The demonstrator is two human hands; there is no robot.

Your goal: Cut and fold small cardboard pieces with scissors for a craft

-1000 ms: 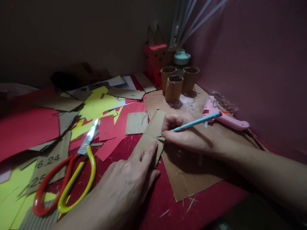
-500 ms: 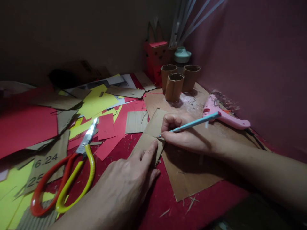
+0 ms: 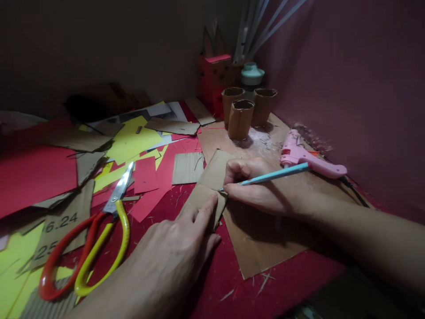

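Note:
In the head view my right hand (image 3: 252, 179) is closed in a writing grip on a light blue pencil (image 3: 279, 173). Its tip meets a brown cardboard piece (image 3: 199, 197) near a crosswise edge or crease; I cannot tell which. My left hand (image 3: 175, 248) holds that cardboard down, index finger stretched on top and thumb to the side; the other fingers are partly hidden. Another flat stretch of cardboard (image 3: 215, 168) lies just beyond. Under my right hand is a larger brown board (image 3: 265, 248).
Scissors (image 3: 116, 199) with red and yellow handles lie left, among paper and cardboard scraps (image 3: 133, 137). Three cardboard tubes (image 3: 241, 119) stand at the back, before a red box with ears (image 3: 215, 75) and a mint-lidded container (image 3: 252, 74). A pink glue gun (image 3: 299, 155) rests right.
The pencil's back end has swung slightly lower and to the right, with its tip still at the cardboard. Both hands stay in nearly the same place. The view shifts slightly.

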